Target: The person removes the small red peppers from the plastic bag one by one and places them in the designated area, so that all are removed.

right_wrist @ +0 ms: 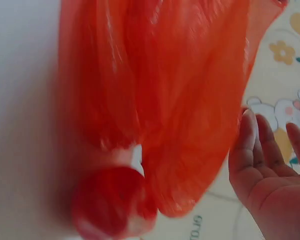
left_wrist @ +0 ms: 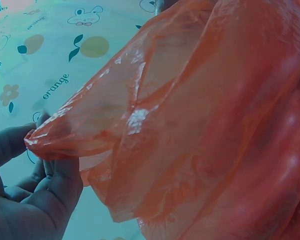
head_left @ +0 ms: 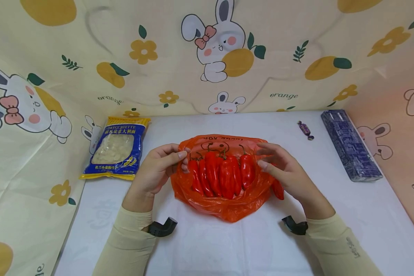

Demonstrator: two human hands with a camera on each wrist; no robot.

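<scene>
A thin red plastic bag lies spread on the white table, its mouth wide and facing up. Inside it several long red peppers are lined up side by side. My left hand pinches the bag's left edge between thumb and fingers; the left wrist view shows the film drawn out to a point there. On the other side, my right hand has its fingers extended against the bag's right edge. Just outside the bag, partly behind the right hand, rests one more red pepper, also low in the right wrist view.
A blue and yellow pasta packet lies at the left. Toward the back right is a small purple wrapped candy, and beside the right wall a long dark blue patterned box. Cloth printed with rabbits and oranges forms the walls.
</scene>
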